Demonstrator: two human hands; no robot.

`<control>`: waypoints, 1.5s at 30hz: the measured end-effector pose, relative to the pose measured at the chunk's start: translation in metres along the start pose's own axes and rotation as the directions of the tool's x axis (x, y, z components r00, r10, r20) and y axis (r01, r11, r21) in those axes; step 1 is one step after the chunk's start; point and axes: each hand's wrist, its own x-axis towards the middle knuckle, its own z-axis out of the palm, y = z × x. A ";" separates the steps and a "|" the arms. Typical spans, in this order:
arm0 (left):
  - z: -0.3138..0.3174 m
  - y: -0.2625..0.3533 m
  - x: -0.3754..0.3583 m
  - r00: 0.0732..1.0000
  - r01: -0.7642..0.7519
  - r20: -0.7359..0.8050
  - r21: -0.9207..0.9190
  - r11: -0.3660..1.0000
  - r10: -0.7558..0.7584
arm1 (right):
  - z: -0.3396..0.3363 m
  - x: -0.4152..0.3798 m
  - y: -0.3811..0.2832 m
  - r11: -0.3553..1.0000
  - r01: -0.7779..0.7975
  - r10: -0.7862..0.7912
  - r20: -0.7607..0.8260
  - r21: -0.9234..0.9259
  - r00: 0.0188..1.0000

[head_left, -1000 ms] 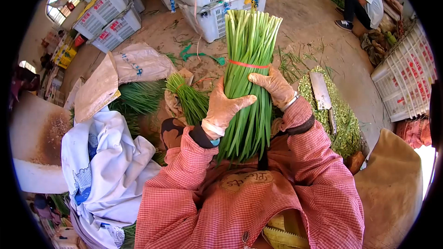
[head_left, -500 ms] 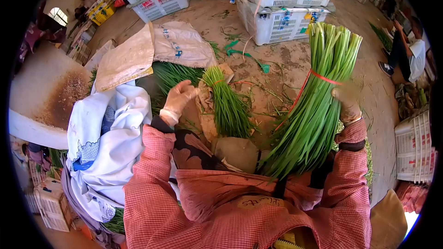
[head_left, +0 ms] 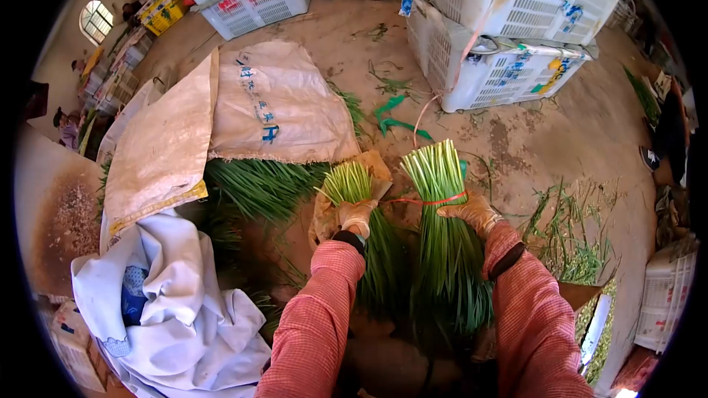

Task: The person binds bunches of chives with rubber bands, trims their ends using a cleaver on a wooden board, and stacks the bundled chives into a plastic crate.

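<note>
My left hand, in a thin pale glove, is wrapped round the upper part of a smaller bundle of green stalks, whose pale cut ends point away from me. Beside it on the right, my right hand, gloved too, grips the larger bundle from its right side, at a red tie. The leaves of both bundles spread down toward me. Under the small bundle's top lies a brown sheet.
More green stalks lie beneath a woven sack at the left. White cloth is heaped at the lower left. Stacked white crates stand at the back right, others at the back left. Loose scraps litter the floor at the right.
The larger bundle has come down and left in my right hand, now beside the smaller one. My left hand has moved right and closed on the small bundle. The view has shifted.
</note>
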 end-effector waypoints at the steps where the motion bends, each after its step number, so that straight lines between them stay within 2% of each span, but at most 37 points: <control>1: 0.001 -0.006 0.013 0.996 0.024 -0.090 -0.009 1.000 -0.025 | 0.007 0.026 0.013 0.998 0.049 -0.049 -0.016 -0.028 0.999; 2: 0.002 -0.011 0.024 0.982 0.050 -0.180 -0.018 0.999 -0.052 | 0.015 0.052 0.028 0.994 0.094 -0.096 -0.030 -0.055 0.995; 3: -0.003 0.002 0.008 0.982 0.019 -0.187 0.048 0.999 -0.010 | 0.025 0.076 0.039 0.971 0.072 -0.100 -0.111 -0.230 0.989; 5: 0.005 -0.057 0.078 0.976 0.011 -0.218 0.032 0.999 -0.004 | 0.047 0.117 0.060 0.985 0.012 -0.016 -0.022 -0.173 1.000; 6: 0.001 -0.056 0.073 0.975 0.021 -0.224 0.046 0.999 -0.010 | 0.063 0.135 0.072 0.991 -0.038 0.046 0.062 -0.129 0.997; 7: -0.004 -0.053 0.067 0.973 0.031 -0.229 0.061 0.998 -0.017 | 0.082 0.122 0.047 0.944 -0.105 0.106 -0.011 -0.314 0.994; 8: -0.008 -0.051 0.061 0.972 0.042 -0.235 0.075 0.996 -0.023 | 0.099 0.130 0.061 0.945 -0.118 0.124 0.002 -0.305 0.992; 10: -0.016 -0.063 0.064 0.971 -0.062 -0.227 0.032 0.998 0.068 | 0.125 0.139 0.090 0.945 -0.111 0.091 -0.079 -0.309 0.993; 11: -0.015 -0.073 0.060 0.919 -0.164 -0.360 0.031 0.986 0.164 | 0.121 0.133 0.093 0.969 -0.079 0.082 0.003 -0.233 0.997; 12: -0.016 -0.079 0.052 0.924 -0.146 -0.354 0.025 0.989 0.146 | 0.118 0.118 0.087 0.966 -0.096 0.100 0.005 -0.241 0.995; 14: -0.019 -0.081 0.028 0.980 -0.147 -0.160 -0.195 0.970 0.116 | 0.108 0.076 0.068 0.977 0.043 -0.042 0.009 -0.210 0.999; 15: -0.020 -0.043 -0.024 0.971 -0.231 -0.117 -0.251 0.940 0.208 | 0.106 0.055 0.064 0.964 0.179 -0.193 -0.051 -0.197 0.980; 16: -0.018 -0.053 -0.036 0.920 -0.392 -0.125 -0.285 0.875 0.371 | 0.101 0.030 0.058 0.961 0.174 -0.191 -0.059 -0.214 0.980; 18: -0.019 -0.048 -0.079 0.874 -0.467 -0.217 -0.137 0.873 0.434 | 0.092 -0.030 0.009 0.961 0.189 -0.228 -0.192 -0.201 0.954; 19: -0.017 -0.047 -0.104 0.813 -0.522 -0.315 -0.023 0.853 0.489 | 0.089 -0.057 -0.011 0.973 0.152 -0.187 -0.214 -0.172 0.959; 20: -0.020 -0.035 -0.131 0.787 -0.556 -0.327 -0.005 0.831 0.524 | 0.085 -0.083 -0.030 0.983 0.117 -0.147 -0.237 -0.138 0.960; 23: -0.044 0.022 -0.221 0.707 -0.676 -0.243 0.045 0.736 0.664 | 0.076 -0.153 -0.096 0.977 0.181 -0.204 -0.265 -0.109 0.942; 24: -0.053 0.041 -0.250 0.709 -0.693 -0.206 -0.027 0.721 0.674 | 0.075 -0.174 -0.131 0.970 0.225 -0.243 -0.269 -0.097 0.932; 25: -0.057 0.062 -0.279 0.786 -0.616 -0.215 -0.338 0.711 0.579 | 0.075 -0.195 -0.156 0.979 0.192 -0.205 -0.258 -0.075 0.944; 26: -0.068 0.094 -0.311 0.831 -0.533 -0.166 -0.510 0.676 0.530 | 0.077 -0.215 -0.182 0.986 0.162 -0.169 -0.244 -0.047 0.955; 27: -0.090 0.106 -0.331 0.779 -0.627 -0.128 -0.179 0.758 0.614 | 0.079 -0.234 -0.213 0.980 0.148 -0.180 -0.277 -0.130 0.944; 28: -0.104 0.127 -0.351 0.724 -0.679 -0.175 -0.008 0.734 0.667 | 0.082 -0.250 -0.235 0.975 0.179 -0.212 -0.312 -0.133 0.926; 30: -0.147 0.147 -0.377 0.681 -0.732 -0.031 0.008 0.681 0.732 | 0.094 -0.283 -0.284 0.954 0.292 -0.299 -0.311 -0.069 0.902; 31: -0.159 0.163 -0.390 0.758 -0.604 -0.018 -0.397 0.691 0.652 | 0.102 -0.297 -0.313 0.911 0.365 -0.290 -0.332 0.193 0.898; 32: -0.188 0.206 -0.416 0.504 -0.859 0.049 0.131 0.494 0.863 | 0.109 -0.311 -0.339 0.901 0.386 -0.300 -0.358 0.197 0.884; 34: -0.222 0.254 -0.443 0.269 -0.868 0.199 0.475 0.147 0.942 | 0.120 -0.339 -0.384 0.809 0.362 -0.237 -0.307 0.463 0.922; 35: -0.230 0.269 -0.443 0.416 -0.909 0.144 0.034 0.416 0.898 | 0.125 -0.345 -0.403 0.745 0.406 -0.274 -0.311 0.530 0.910; 36: -0.237 0.286 -0.443 0.437 -0.874 0.155 -0.161 0.459 0.886 | 0.128 -0.347 -0.408 0.733 0.424 -0.288 -0.322 0.531 0.902; 38: -0.242 0.322 -0.445 0.474 -0.747 0.276 -0.377 0.548 0.836 | 0.127 -0.339 -0.415 0.807 0.435 -0.312 -0.338 0.400 0.888; 40: -0.238 0.350 -0.442 0.437 -0.769 0.334 -0.342 0.540 0.835 | 0.119 -0.329 -0.433 0.751 0.477 -0.313 -0.390 0.456 0.866; 42: -0.224 0.381 -0.450 0.547 -0.625 0.399 -0.389 0.677 0.736 | 0.105 -0.316 -0.440 0.705 0.487 -0.285 -0.423 0.515 0.860; 44: -0.209 0.409 -0.442 0.568 -0.641 0.428 -0.305 0.704 0.703 | 0.082 -0.297 -0.446 0.692 0.471 -0.276 -0.402 0.547 0.873; 45: -0.199 0.423 -0.435 0.570 -0.637 0.432 -0.305 0.708 0.699 | 0.068 -0.285 -0.456 0.634 0.482 -0.286 -0.395 0.605 0.873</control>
